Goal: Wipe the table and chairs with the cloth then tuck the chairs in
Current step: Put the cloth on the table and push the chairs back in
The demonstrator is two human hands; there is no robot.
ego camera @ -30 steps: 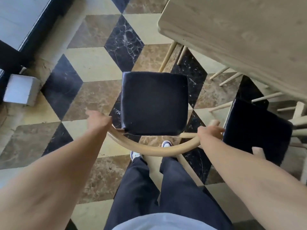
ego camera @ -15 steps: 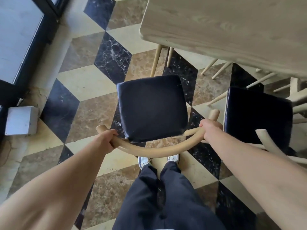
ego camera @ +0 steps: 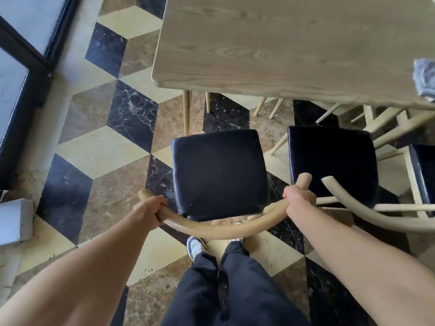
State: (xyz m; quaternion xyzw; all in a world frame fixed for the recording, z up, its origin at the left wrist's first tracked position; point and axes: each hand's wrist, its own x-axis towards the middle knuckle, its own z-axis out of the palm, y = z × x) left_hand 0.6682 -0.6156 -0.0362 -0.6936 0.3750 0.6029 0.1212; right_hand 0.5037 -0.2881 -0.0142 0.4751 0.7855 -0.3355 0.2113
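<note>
The person stands behind a wooden chair (ego camera: 220, 177) with a dark padded seat and a curved backrest rail. The left hand (ego camera: 150, 211) grasps the left end of the rail, fingers curled round it. The right hand (ego camera: 299, 198) grasps the right end of the same rail, fingers wrapped over the top. The chair stands on the patterned marble floor (ego camera: 98, 149), its seat just short of the edge of the light wooden table (ego camera: 270, 43) and not under it.

A second chair (ego camera: 332, 161) of the same kind stands just beside it on the right, its front edge near the table edge. The dark seat of a third chair (ego camera: 423, 170) shows at the right frame edge.

The grey cloth (ego camera: 424, 77) lies crumpled on the tabletop at the far right, well apart from both hands.

A dark-framed glass door (ego camera: 21, 55) lies along the left.
</note>
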